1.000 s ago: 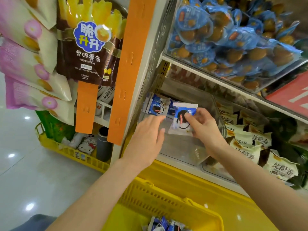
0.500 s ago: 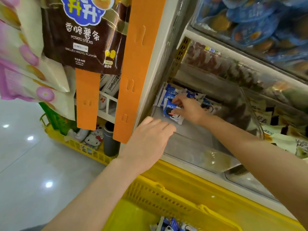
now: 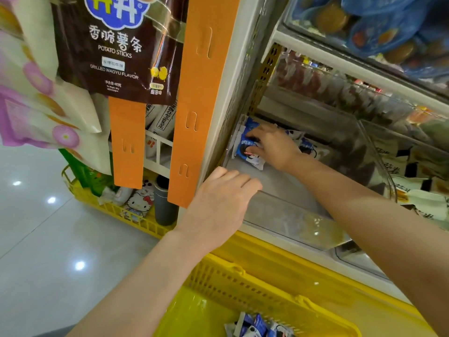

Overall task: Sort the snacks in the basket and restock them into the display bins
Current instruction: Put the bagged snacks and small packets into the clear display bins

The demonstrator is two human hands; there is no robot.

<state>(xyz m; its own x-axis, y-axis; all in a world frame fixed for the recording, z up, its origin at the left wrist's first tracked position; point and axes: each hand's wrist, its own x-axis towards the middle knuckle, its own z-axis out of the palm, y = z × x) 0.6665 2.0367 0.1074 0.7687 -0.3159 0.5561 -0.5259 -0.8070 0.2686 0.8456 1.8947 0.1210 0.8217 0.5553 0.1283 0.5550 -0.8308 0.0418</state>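
A clear display bin [image 3: 286, 215] sits on the lower shelf, with several blue-and-white cookie packets [image 3: 245, 147] stacked at its back left corner. My right hand [image 3: 272, 147] reaches deep into the bin and pinches one of these packets against the stack. At the bin's front left edge my left hand [image 3: 218, 203] rests with fingers loosely bent and nothing in it. Below, the yellow basket [image 3: 243, 285] holds more blue-and-white packets [image 3: 255, 327] at the bottom of the view.
An orange hanging strip [image 3: 201, 93] and a brown potato-stick bag [image 3: 116, 45] hang left of the shelf. Neighbouring bins hold cream packets [image 3: 422, 203] at right and blue-wrapped snacks [image 3: 388, 25] above. Another yellow crate [image 3: 116, 210] stands on the floor.
My right hand carried a blue-and-white packet from the bin's middle to the back left corner and set it against the stack. The left hand stayed at the bin's edge.
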